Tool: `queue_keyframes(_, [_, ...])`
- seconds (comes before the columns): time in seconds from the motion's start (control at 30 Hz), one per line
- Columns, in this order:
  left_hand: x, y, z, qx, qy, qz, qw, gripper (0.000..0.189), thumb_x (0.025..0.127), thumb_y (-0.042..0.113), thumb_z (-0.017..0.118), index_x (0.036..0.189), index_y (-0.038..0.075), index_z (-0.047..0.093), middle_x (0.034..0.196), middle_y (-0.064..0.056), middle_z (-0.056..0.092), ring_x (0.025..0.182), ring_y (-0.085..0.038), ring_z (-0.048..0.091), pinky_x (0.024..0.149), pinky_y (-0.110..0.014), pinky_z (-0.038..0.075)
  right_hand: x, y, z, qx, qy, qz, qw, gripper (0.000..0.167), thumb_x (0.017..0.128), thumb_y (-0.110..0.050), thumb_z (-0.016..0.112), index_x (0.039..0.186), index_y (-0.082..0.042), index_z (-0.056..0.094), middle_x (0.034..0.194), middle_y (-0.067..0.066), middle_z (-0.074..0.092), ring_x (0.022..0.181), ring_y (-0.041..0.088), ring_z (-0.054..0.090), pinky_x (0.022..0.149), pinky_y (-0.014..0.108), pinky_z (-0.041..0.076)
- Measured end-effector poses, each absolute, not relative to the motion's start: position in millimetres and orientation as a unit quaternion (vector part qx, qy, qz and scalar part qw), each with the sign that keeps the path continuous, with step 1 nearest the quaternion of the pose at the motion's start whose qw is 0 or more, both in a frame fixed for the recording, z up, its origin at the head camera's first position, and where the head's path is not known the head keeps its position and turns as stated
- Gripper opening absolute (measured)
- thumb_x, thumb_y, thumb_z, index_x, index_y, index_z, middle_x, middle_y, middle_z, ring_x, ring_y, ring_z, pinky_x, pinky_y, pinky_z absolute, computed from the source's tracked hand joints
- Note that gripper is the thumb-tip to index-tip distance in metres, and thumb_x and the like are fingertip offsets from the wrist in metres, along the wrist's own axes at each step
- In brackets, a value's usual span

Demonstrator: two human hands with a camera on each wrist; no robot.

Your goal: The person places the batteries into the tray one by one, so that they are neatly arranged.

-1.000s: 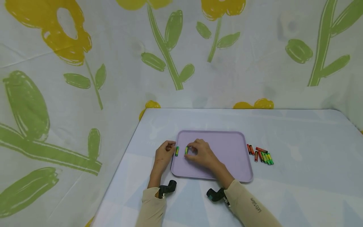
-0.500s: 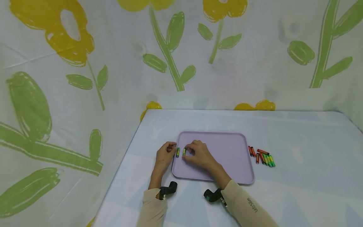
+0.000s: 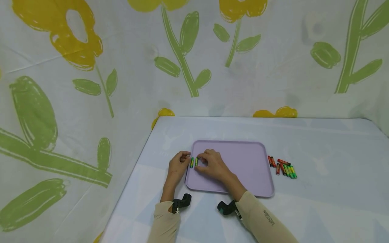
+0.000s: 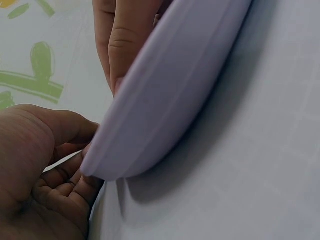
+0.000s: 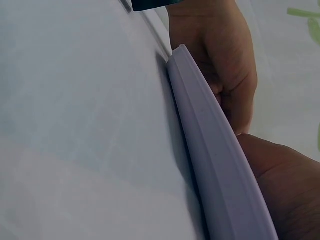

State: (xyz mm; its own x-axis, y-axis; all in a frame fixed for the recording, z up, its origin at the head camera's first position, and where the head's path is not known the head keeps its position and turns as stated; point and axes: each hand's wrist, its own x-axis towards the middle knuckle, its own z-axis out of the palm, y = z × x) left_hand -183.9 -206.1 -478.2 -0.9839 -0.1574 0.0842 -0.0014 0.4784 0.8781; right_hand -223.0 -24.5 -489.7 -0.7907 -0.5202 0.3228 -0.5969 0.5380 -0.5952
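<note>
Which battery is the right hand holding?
The green battery nearer the middle of the tray, pinched by the right hand; its neighbour sits closer to the left hand.

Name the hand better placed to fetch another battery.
Probably the right hand: it pinches a green battery but is nearer the loose batteries; the left hand is across the tray from them.

- The tray [image 3: 235, 168] beneath the right hand [image 3: 214, 164]: smooth, matt, apparently plastic.
- The battery [image 3: 196, 162] pinched in that hand: smooth, faintly glossy casing.
- The loose batteries [image 3: 287, 171] to its right: smooth, shiny casings.
- The sleeve [image 3: 261, 216] behind it: matt, soft-looking cloth.
- The tabletop [image 3: 322, 152] around it: smooth, low sheen.
- The backdrop [image 3: 127, 50] beyond it: matt, lightly creased, cloth-like.
</note>
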Motion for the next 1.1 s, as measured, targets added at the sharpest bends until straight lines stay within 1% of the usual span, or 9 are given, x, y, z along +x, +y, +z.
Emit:
queue_keyframes(0.23, [-185.0, -205.7, -478.2, 0.054, -0.854, -0.512, 0.067, 0.022, 0.097, 0.010, 0.064, 0.118, 0.006, 0.069, 0.100, -0.004, 0.066, 0.086, -0.016, 0.058, 0.075, -0.030, 0.048, -224.9, -25.6, -490.1, 0.335, -0.875, 0.344, 0.063, 0.035, 0.081, -0.031, 0.084, 0.109, -0.012, 0.074, 0.082, -0.008, 0.049, 0.080, 0.013, 0.044, 0.074, 0.035, 0.034])
queue_keyframes(0.4, [-186.0, -205.1, -479.3, 0.056, -0.855, -0.511, 0.067, 0.022, 0.097, 0.010, 0.064, 0.118, 0.007, 0.069, 0.100, -0.005, 0.066, 0.087, -0.016, 0.059, 0.076, -0.031, 0.049, -225.9, -25.7, -490.8, 0.339, -0.876, 0.336, 0.065, 0.035, 0.082, -0.034, 0.084, 0.110, -0.014, 0.074, 0.082, -0.009, 0.049, 0.079, 0.012, 0.044, 0.074, 0.034, 0.034])
queue_keyframes(0.53, [-185.7, -206.4, -481.3, 0.054, -0.856, -0.509, 0.070, 0.022, 0.097, 0.011, 0.064, 0.118, 0.006, 0.069, 0.100, -0.005, 0.066, 0.087, -0.017, 0.059, 0.076, -0.030, 0.049, -226.1, -26.5, -492.0, 0.340, -0.876, 0.335, 0.064, 0.040, 0.081, -0.035, 0.084, 0.113, -0.013, 0.073, 0.083, -0.009, 0.050, 0.079, 0.013, 0.044, 0.074, 0.035, 0.035])
queue_keyframes(0.7, [-187.4, -206.9, -483.5, 0.056, -0.862, -0.499, 0.073, 0.022, 0.097, 0.011, 0.064, 0.118, 0.007, 0.069, 0.101, -0.005, 0.067, 0.088, -0.016, 0.058, 0.076, -0.030, 0.048, -227.0, -20.9, -485.4, 0.338, -0.883, 0.322, 0.044, 0.046, 0.084, -0.038, 0.082, 0.119, -0.011, 0.070, 0.088, -0.006, 0.053, 0.084, 0.014, 0.047, 0.078, 0.036, 0.036])
queue_keyframes(0.83, [-188.0, -206.8, -484.3, 0.061, -0.860, -0.502, 0.071, 0.021, 0.097, 0.010, 0.065, 0.118, 0.007, 0.069, 0.100, -0.005, 0.066, 0.087, -0.017, 0.058, 0.075, -0.030, 0.049, -223.9, -8.2, -469.7, 0.335, -0.884, 0.322, 0.046, 0.044, 0.087, -0.033, 0.080, 0.120, -0.007, 0.069, 0.091, -0.001, 0.057, 0.087, 0.017, 0.050, 0.081, 0.039, 0.038])
queue_keyframes(1.0, [-188.4, -207.4, -485.5, 0.056, -0.859, -0.504, 0.074, 0.022, 0.097, 0.010, 0.065, 0.118, 0.007, 0.069, 0.101, -0.006, 0.066, 0.088, -0.018, 0.058, 0.076, -0.030, 0.049, -215.3, 13.9, -452.7, 0.335, -0.878, 0.333, 0.077, 0.037, 0.086, -0.024, 0.080, 0.116, -0.005, 0.071, 0.091, 0.000, 0.057, 0.087, 0.018, 0.050, 0.084, 0.040, 0.038])
queue_keyframes(1.1, [-187.9, -206.9, -485.8, 0.062, -0.858, -0.505, 0.072, 0.022, 0.096, 0.010, 0.065, 0.118, 0.007, 0.069, 0.101, -0.006, 0.066, 0.089, -0.017, 0.058, 0.077, -0.030, 0.049, -208.9, 28.2, -445.4, 0.341, -0.874, 0.333, 0.088, 0.034, 0.086, -0.022, 0.081, 0.114, -0.006, 0.071, 0.091, 0.002, 0.058, 0.087, 0.018, 0.050, 0.085, 0.041, 0.038])
